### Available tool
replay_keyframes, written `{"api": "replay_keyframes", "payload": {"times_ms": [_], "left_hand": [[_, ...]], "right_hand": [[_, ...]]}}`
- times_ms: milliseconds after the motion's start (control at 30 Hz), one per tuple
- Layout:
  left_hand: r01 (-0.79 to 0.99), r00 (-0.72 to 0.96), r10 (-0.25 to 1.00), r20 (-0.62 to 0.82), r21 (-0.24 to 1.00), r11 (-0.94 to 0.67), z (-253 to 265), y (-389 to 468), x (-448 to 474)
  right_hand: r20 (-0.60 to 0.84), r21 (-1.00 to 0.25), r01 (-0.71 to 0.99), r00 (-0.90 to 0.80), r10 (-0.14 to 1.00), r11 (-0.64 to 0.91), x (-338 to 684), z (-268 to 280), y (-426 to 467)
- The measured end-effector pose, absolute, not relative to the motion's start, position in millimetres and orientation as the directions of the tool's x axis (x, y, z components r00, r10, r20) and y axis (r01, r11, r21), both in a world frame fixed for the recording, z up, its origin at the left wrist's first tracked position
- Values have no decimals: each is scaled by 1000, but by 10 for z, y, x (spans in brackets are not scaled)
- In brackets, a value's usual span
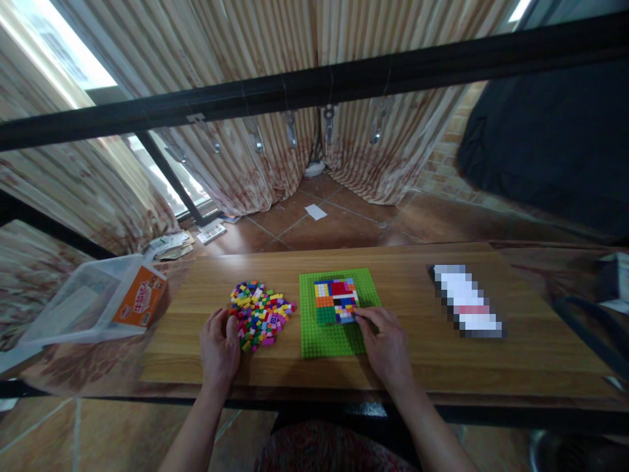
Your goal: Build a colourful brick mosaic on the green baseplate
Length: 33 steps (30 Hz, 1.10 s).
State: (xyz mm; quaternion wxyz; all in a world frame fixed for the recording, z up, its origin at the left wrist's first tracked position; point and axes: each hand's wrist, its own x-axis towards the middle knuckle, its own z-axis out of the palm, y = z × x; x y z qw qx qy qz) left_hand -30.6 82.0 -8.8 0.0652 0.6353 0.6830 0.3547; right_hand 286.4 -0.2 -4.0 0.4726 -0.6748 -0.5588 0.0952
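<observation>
A square green baseplate [307, 341] lies mid-table with a block of multicoloured toy building bricks [324, 301] built up on it. My right hand [387, 341] reaches in from the right, thumb and fingers pinched at the built block's lower right corner. The small brick under those fingertips is mostly hidden. To the left of the baseplate a heap of loose bricks [258, 318] is spread on the wood. At the heap's left edge my left hand [219, 347] rests, fingers loosely bent and thumb apart, with no brick visible in it.
The wooden tabletop [403, 367] carries a pixelated flat object [466, 301] on the right. Beyond its left end sits a clear plastic bin [83, 308] with an orange label. A dark metal bar [295, 92] crosses before the curtains [275, 39].
</observation>
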Motion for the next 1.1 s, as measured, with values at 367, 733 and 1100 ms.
{"api": "replay_keyframes", "payload": {"times_ms": [367, 733, 1100], "left_hand": [[819, -190, 917, 351, 572, -49, -90, 824, -310], [810, -198, 917, 347, 584, -46, -87, 813, -296], [797, -207, 918, 338, 602, -42, -79, 808, -289]], "right_hand": [[376, -822, 564, 436, 818, 77, 2851, -148, 42], [215, -908, 418, 495, 842, -13, 2875, -67, 80], [118, -922, 370, 541, 833, -111, 2886, 3, 117]]}}
